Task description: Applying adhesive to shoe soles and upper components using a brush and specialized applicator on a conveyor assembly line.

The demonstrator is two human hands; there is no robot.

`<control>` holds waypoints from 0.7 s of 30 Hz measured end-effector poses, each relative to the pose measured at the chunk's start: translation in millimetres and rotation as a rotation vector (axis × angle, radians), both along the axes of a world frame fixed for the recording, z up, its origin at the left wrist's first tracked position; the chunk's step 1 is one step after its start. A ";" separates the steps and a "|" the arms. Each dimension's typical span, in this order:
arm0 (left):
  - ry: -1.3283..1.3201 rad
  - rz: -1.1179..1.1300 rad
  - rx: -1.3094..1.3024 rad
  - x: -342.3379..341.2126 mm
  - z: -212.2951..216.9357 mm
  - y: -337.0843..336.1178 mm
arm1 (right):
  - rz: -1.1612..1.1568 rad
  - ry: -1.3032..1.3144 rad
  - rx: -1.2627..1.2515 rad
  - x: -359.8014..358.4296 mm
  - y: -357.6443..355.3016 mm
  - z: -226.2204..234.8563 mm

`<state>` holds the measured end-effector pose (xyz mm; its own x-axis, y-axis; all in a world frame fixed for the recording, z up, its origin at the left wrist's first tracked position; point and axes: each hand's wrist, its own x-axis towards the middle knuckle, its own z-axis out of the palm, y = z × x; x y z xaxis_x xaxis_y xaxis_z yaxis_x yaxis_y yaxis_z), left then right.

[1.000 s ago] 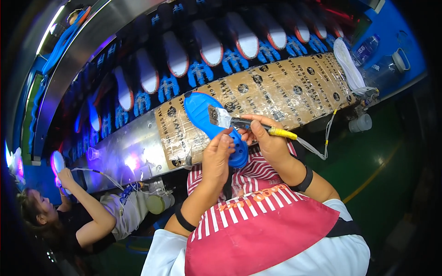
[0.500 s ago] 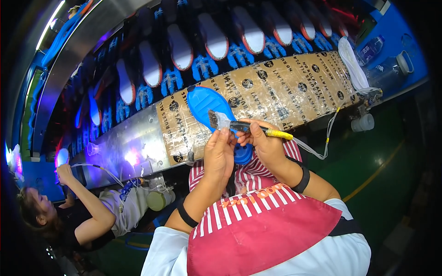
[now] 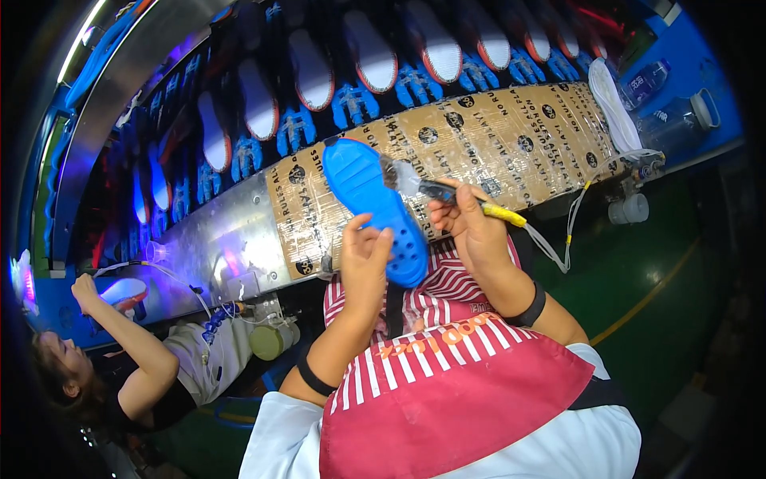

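Head view: the blue sole [image 3: 367,195] slants across the centre of the frame, reaching from the cardboard [image 3: 519,152] on the desk [image 3: 223,259] past its near edge to my striped apron [image 3: 439,315]. With my right hand [image 3: 479,231] I pinch a brush [image 3: 435,190] between thumb and fingers, its bristles at the sole's right edge. At the opposite edge, my left hand [image 3: 364,259] has thumb and fingers parted; whether they touch the sole, I cannot tell. White-toed shoes [image 3: 377,64] line the upper frame; a co-worker [image 3: 148,363] shows at lower left.

sole [image 3: 373,199]: blue | brush handle [image 3: 500,213]: black, yellow | apron [image 3: 451,403]: red, white-striped
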<state>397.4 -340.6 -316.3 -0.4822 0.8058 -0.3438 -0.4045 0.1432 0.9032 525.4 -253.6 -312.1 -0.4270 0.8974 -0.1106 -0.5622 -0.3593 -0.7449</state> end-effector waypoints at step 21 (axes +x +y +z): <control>-0.430 0.026 -0.081 -35.5 -25.7 -49.8 | 0.135 -0.095 0.023 14.7 -8.1 -2.3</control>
